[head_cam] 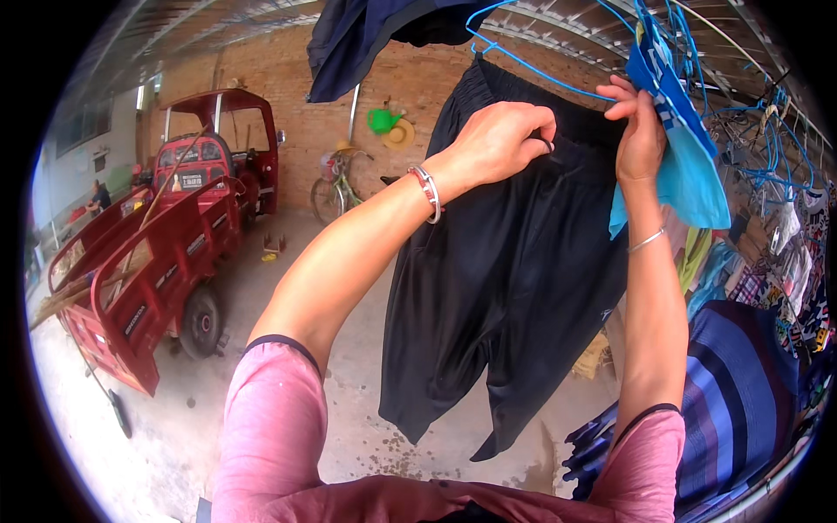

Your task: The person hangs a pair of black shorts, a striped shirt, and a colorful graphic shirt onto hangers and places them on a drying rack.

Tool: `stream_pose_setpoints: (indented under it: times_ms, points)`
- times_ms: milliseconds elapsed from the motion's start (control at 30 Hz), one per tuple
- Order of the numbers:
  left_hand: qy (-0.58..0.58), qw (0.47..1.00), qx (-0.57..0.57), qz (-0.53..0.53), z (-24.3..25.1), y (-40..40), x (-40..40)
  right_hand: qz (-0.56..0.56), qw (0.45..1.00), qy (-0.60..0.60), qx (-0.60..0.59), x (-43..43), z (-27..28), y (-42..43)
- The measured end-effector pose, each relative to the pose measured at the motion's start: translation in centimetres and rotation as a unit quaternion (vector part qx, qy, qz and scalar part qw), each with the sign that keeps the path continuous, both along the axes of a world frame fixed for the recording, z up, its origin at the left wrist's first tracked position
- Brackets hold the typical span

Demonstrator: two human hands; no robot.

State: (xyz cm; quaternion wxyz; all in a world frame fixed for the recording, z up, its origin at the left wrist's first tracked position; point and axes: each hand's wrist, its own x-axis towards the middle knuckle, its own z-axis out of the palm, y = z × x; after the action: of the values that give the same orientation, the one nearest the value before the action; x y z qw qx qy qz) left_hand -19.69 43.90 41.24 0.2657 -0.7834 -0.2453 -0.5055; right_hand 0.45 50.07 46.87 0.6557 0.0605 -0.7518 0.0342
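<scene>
A pair of black trousers (451,281) with an elastic waistband hangs in front of me, legs down. Its waistband's left corner is caught at the end of a blue wire clothes hanger (523,60). My left hand (503,140) pinches the front of the waistband between thumb and curled fingers. At the hanger's right end is my right hand (633,127), its fingers extended against the wire; whether they grip it or the cloth behind is hidden. A light-blue garment with a darker blue top part (683,176) hangs just behind and beside that hand.
A dark navy garment (373,39) hangs overhead. To the right are more blue hangers (775,144) and a striped knit garment (732,386). A red cargo tricycle (183,229) stands at left, a bicycle (335,189) by the brick wall (294,78). A person (99,196) sits far left.
</scene>
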Motion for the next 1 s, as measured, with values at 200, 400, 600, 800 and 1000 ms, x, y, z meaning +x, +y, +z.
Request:
stream_pose_setpoints:
  times_ms: [200, 400, 600, 800, 1000]
  points:
    - [-0.021, 0.998, -0.029, -0.046, 0.1, 1.4, -0.2, -0.453, 0.862, 0.001, 0.228, 1.0, -1.2, 1.7]
    - [-0.037, 0.998, -0.014, -0.053, 0.4, 4.4, 0.9, -0.480, 0.846, -0.033, 0.231, 0.9, 0.3, 4.3]
    - [-0.090, 0.995, -0.011, -0.050, 3.0, 5.8, 2.3, -0.421, 0.884, -0.093, 0.178, 1.4, -0.8, 0.6]
    - [-0.131, 0.976, 0.168, 0.041, 3.1, 5.5, 4.1, -0.318, 0.926, -0.152, 0.137, 2.7, -1.1, 1.0]
    - [-0.046, 0.926, 0.371, 0.059, 4.7, 5.6, 3.5, -0.346, 0.908, -0.157, 0.178, 2.4, -2.3, 2.0]
